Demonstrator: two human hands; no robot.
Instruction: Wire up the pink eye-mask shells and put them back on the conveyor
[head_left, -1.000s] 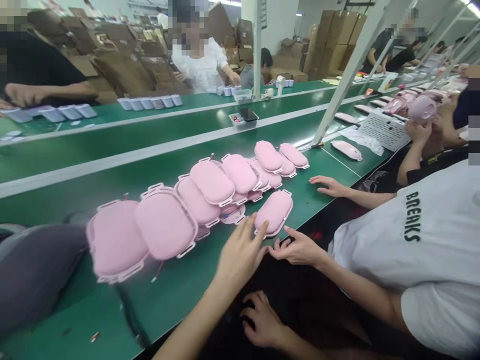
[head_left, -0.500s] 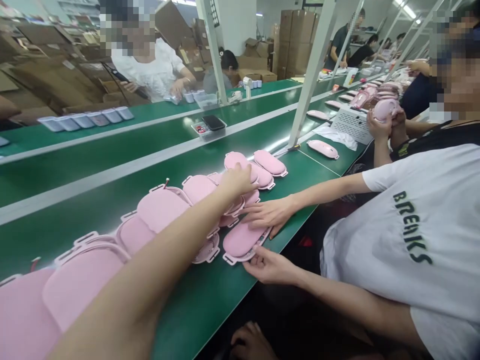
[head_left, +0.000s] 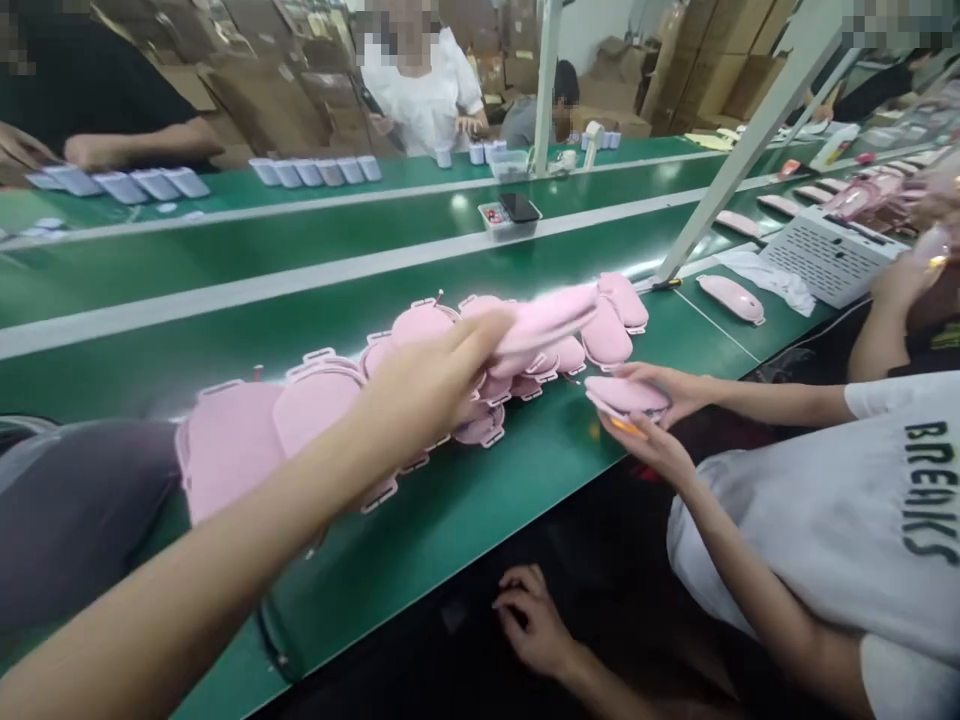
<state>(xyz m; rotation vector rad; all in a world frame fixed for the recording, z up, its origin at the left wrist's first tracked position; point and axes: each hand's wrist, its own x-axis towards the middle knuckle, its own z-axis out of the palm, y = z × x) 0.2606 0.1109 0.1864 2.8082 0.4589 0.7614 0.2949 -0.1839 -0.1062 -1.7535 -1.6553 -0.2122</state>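
Observation:
My left hand [head_left: 439,375] grips a pink oval casing [head_left: 551,318] by its near end, raised above the heap and tilted, slightly blurred. Beneath it and to the left lie several overlapping pink oval casings [head_left: 236,430] with slotted end tabs; short wire leads stick up from a couple. My right hand [head_left: 532,615] hangs low in front of the table edge, fingers loosely bent and apart, with nothing visible in it. To the right, a co-worker's two hands [head_left: 671,440] hold another pink casing [head_left: 626,395] just over the table.
The green worktable [head_left: 420,570] runs off to the right. A dark grey rounded object [head_left: 82,510] lies at left. A slanted white post [head_left: 750,150] rises behind the casings, near a single casing [head_left: 731,297], a white cloth [head_left: 772,280] and a perforated box [head_left: 832,255]. Across the table, people stand by white containers [head_left: 315,172].
My left hand has lifted a casing from the far end of the heap. The co-worker has picked up the casing that lay on the table. My view has swung left.

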